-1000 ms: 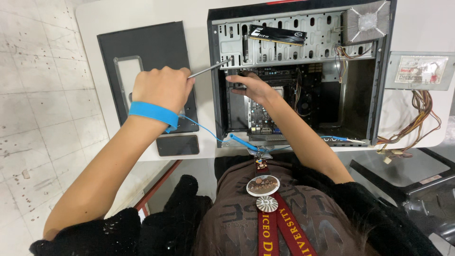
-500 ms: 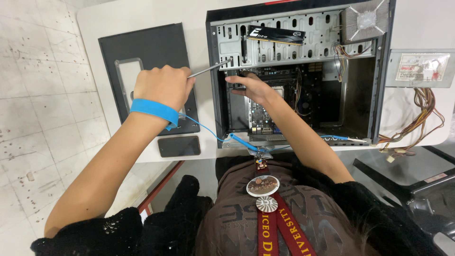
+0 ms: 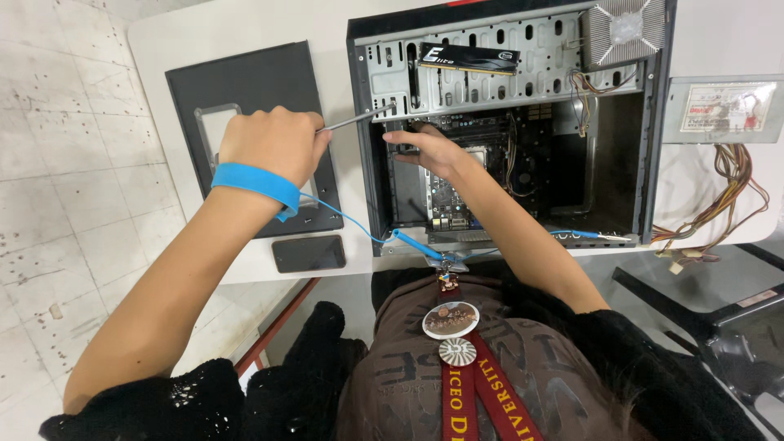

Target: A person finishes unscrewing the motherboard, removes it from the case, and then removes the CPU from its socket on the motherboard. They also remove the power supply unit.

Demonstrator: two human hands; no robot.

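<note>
An open black computer case (image 3: 653,122) lies on a white table (image 3: 245,24). My left hand (image 3: 273,147), with a blue wrist strap (image 3: 253,184) on it, grips a screwdriver (image 3: 355,120) whose tip touches the metal drive cage (image 3: 457,82) at the case's left edge. My right hand (image 3: 429,147) reaches inside the case, its fingers near the same spot, above the motherboard (image 3: 457,188). What the right fingers pinch is hidden. A black memory stick (image 3: 469,59) rests on the cage.
The case's black side panel (image 3: 245,98) lies left of the case, a dark phone (image 3: 309,253) below it. A heatsink with fan (image 3: 625,28) sits on the case's top right. A power supply (image 3: 723,110) with loose wires (image 3: 719,204) lies right.
Both hands stay at the same spot on the case; only the view has shifted slightly.
</note>
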